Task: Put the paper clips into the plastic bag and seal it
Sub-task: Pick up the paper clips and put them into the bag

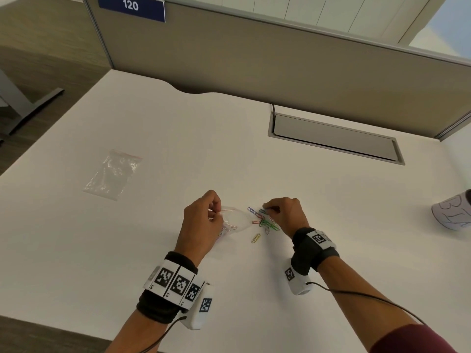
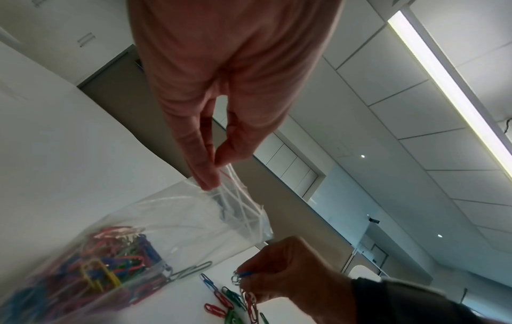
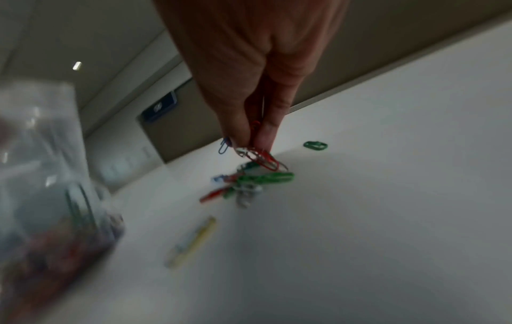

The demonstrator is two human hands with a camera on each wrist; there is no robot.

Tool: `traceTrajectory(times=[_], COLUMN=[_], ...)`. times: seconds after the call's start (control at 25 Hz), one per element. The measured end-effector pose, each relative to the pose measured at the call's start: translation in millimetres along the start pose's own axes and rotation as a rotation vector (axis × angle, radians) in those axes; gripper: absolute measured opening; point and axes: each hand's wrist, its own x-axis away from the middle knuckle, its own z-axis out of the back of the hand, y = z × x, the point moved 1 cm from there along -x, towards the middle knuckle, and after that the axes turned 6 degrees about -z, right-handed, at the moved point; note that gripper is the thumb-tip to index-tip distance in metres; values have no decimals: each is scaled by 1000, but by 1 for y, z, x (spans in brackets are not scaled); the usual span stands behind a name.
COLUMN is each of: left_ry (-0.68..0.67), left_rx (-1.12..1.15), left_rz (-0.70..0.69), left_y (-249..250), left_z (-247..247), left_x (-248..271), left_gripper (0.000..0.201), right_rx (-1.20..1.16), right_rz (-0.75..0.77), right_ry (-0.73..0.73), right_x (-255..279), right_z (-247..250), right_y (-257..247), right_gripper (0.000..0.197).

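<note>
My left hand pinches the rim of a clear plastic bag and holds its mouth wide. In the left wrist view the bag holds a heap of coloured paper clips at its bottom. Just right of the bag, my right hand pinches a bunch of clips above a small pile of loose clips on the white desk. A yellow clip lies alone nearer to me. The right hand with its clips shows just below the bag's mouth.
A second clear plastic bag with a red strip lies flat at the left of the desk. A grey cable hatch is set into the desk at the back right. A white cup lies at the right edge. A grey partition stands behind the desk.
</note>
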Motion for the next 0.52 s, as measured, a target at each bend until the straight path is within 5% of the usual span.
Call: traceTrajectory(times=[0.12, 0.24, 0.32, 0.52], left_ry=[-33, -7, -8, -78], left_rx=[-48, -19, -4, -14], left_rz=[-19, 13, 49, 83], left_y=[-1, 0, 3, 11], left_z=[-2, -4, -6, -3], left_x=[-2, -3, -2, 0], left_gripper=[33, 21, 15, 36], right_rx=[-466, -859, -984, -1058], right_rz=[-180, -177, -147, -62], right_ry=[1, -92, -164, -186], right_x=[10, 20, 27, 41], right_z=[13, 26, 34, 31], right_y=[-13, -35, -51, -83], right_gripper=[13, 15, 18, 19])
